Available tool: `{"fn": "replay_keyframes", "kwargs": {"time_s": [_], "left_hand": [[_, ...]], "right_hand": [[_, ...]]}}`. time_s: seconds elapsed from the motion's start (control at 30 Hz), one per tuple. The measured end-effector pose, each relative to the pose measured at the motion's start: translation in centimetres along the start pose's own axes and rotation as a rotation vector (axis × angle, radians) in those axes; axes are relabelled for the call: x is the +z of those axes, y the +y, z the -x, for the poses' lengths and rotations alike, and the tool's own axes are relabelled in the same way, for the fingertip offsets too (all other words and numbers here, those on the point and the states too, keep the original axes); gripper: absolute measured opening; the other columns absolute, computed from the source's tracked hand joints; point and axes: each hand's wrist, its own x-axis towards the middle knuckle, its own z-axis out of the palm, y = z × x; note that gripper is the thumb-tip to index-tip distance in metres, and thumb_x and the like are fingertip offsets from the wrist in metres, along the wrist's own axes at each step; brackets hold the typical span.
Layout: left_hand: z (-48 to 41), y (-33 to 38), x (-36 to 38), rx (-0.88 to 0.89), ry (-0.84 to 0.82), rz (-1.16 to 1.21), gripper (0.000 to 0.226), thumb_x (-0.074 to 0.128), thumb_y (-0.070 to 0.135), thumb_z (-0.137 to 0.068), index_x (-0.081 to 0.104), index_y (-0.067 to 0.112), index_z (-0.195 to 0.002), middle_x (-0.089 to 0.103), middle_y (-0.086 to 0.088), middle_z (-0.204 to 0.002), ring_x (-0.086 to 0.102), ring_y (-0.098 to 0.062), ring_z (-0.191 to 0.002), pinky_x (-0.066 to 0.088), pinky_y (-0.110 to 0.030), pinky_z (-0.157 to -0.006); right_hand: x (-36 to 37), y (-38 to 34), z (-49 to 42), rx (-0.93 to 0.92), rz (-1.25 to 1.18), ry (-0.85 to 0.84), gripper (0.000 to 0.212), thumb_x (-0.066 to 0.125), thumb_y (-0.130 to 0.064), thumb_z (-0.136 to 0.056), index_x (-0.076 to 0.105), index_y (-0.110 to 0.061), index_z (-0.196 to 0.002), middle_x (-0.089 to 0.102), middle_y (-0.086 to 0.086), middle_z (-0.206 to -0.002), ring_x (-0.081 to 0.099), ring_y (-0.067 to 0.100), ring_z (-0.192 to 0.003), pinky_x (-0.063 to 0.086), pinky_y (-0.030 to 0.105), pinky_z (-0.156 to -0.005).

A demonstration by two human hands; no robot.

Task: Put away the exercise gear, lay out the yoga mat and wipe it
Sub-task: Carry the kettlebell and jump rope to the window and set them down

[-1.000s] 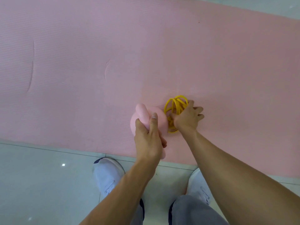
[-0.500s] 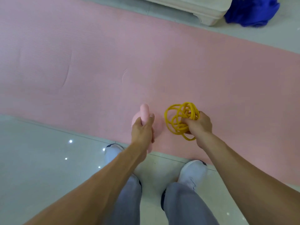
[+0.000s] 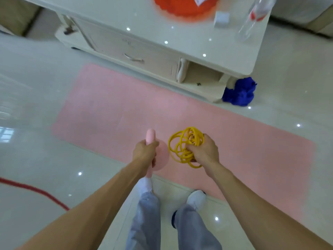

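A pink dumbbell-like weight (image 3: 151, 141) is gripped in the left hand (image 3: 144, 153), the fingers closed tight around its handle; its long axis runs near and far, with one rounded end pointing away from the person toward the cabinet and the other end pointing back toward the feet, a rounded pink bulge being seen just right of the fist. A tangled bundle of yellow rope (image 3: 185, 146) is clutched in the right hand (image 3: 204, 150), the fingers curled shut through the loops, which spill out to the left and below the fist. Both are held up in the air, close together but not touching, above the near edge of the pink yoga mat (image 3: 252, 150). The mat is laid flat on the glossy tiled floor (image 3: 36, 150), its long axis running from upper left to lower right, alongside the cream cabinet (image 3: 137, 51). A crumpled blue cloth (image 3: 239, 92) is seen on the floor at the cabinet's right corner, just beyond the mat's far edge. A blurred orange object (image 3: 183, 6) and a clear bottle (image 3: 252, 17) are seen on the cabinet top. A red cord (image 3: 36, 191) is trailed across the floor at the left.
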Motion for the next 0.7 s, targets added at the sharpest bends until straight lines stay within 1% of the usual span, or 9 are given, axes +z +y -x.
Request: {"fn": "replay_keyframes", "kwargs": {"time_s": [0.13, 0.27, 0.33, 0.4, 0.43, 0.5, 0.57, 0.63, 0.7], "left_hand": [[5.9, 7.0, -5.6, 0.089, -0.035, -0.084, 0.018, 0.058, 0.025, -0.090, 0.061, 0.007, -0.092, 0.055, -0.008, -0.063, 0.047, -0.022, -0.043, 0.041, -0.027, -0.050], [11.8, 12.6, -11.2, 0.211, -0.059, -0.258, 0.018, 0.059, 0.026, -0.087, 0.063, 0.009, -0.093, 0.058, -0.009, -0.065, 0.051, -0.023, -0.047, 0.042, -0.027, -0.049], [14.5, 14.6, -13.9, 0.258, -0.058, -0.353, 0.020, 0.060, 0.028, -0.086, 0.064, 0.010, -0.093, 0.060, -0.009, -0.068, 0.053, -0.024, -0.050, 0.042, -0.026, -0.048], [16.9, 16.1, -16.5, 0.295, -0.038, -0.433, 0.021, 0.062, 0.031, -0.084, 0.064, 0.012, -0.093, 0.061, -0.007, -0.072, 0.055, -0.022, -0.052, 0.040, -0.024, -0.045], [18.0, 16.7, -17.8, 0.311, -0.033, -0.477, 0.023, 0.063, 0.034, -0.082, 0.064, 0.013, -0.093, 0.062, -0.007, -0.074, 0.056, -0.021, -0.054, 0.039, -0.023, -0.043], [20.3, 18.1, -20.0, 0.343, -0.012, -0.572, 0.028, 0.066, 0.038, -0.078, 0.064, 0.014, -0.091, 0.064, -0.008, -0.078, 0.059, -0.020, -0.057, 0.039, -0.023, -0.042], [22.5, 19.2, -22.1, 0.359, 0.028, -0.627, 0.035, 0.065, 0.046, -0.072, 0.063, 0.012, -0.082, 0.067, -0.011, -0.077, 0.061, -0.023, -0.057, 0.041, -0.024, -0.045], [24.4, 19.9, -24.2, 0.368, 0.062, -0.657, 0.052, 0.060, 0.060, -0.062, 0.063, 0.010, -0.077, 0.068, -0.012, -0.072, 0.062, -0.025, -0.055, 0.042, -0.024, -0.047], [26.3, 19.6, -26.1, 0.349, 0.071, -0.668, 0.056, 0.057, 0.060, -0.055, 0.064, 0.009, -0.077, 0.064, -0.008, -0.064, 0.059, -0.024, -0.054, 0.043, -0.025, -0.048]], "right_hand": [[-4.2, -9.2, 6.1, -0.164, 0.134, -0.024, 0.036, 0.075, -0.031, -0.063, 0.060, -0.026, -0.096, 0.068, 0.000, -0.091, 0.066, 0.024, -0.084, 0.057, 0.042, -0.073], [-7.6, -16.7, 11.7, -0.344, 0.330, -0.007, 0.034, 0.073, -0.024, -0.067, 0.058, -0.020, -0.098, 0.066, 0.004, -0.090, 0.062, 0.028, -0.086, 0.054, 0.041, -0.073], [-8.9, -19.4, 14.5, -0.414, 0.479, -0.011, 0.028, 0.070, -0.022, -0.071, 0.053, -0.020, -0.093, 0.062, 0.004, -0.087, 0.058, 0.029, -0.084, 0.047, 0.034, -0.065], [-9.8, -21.8, 17.2, -0.515, 0.643, -0.012, 0.023, 0.065, -0.018, -0.073, 0.046, -0.021, -0.087, 0.058, 0.003, -0.084, 0.056, 0.029, -0.082, 0.036, 0.030, -0.055], [-9.9, -23.0, 18.5, -0.570, 0.706, -0.001, 0.022, 0.063, -0.017, -0.073, 0.045, -0.021, -0.086, 0.059, 0.004, -0.085, 0.058, 0.030, -0.084, 0.034, 0.030, -0.054], [-10.1, -25.1, 20.9, -0.660, 0.813, 0.022, 0.023, 0.060, -0.015, -0.072, 0.050, -0.019, -0.092, 0.063, 0.007, -0.093, 0.061, 0.033, -0.090, 0.041, 0.031, -0.059], [-9.8, -27.3, 22.7, -0.746, 0.851, 0.010, 0.029, 0.059, -0.014, -0.071, 0.052, -0.018, -0.099, 0.064, 0.010, -0.099, 0.062, 0.034, -0.093, 0.048, 0.036, -0.067], [-8.8, -29.6, 24.3, -0.835, 0.884, -0.014, 0.029, 0.058, -0.013, -0.073, 0.049, -0.017, -0.100, 0.063, 0.010, -0.100, 0.060, 0.035, -0.094, 0.048, 0.040, -0.074], [-7.7, -31.1, 25.8, -0.957, 0.925, -0.016, 0.025, 0.057, -0.013, -0.075, 0.049, -0.017, -0.099, 0.062, 0.008, -0.100, 0.060, 0.033, -0.094, 0.048, 0.039, -0.074]]}}
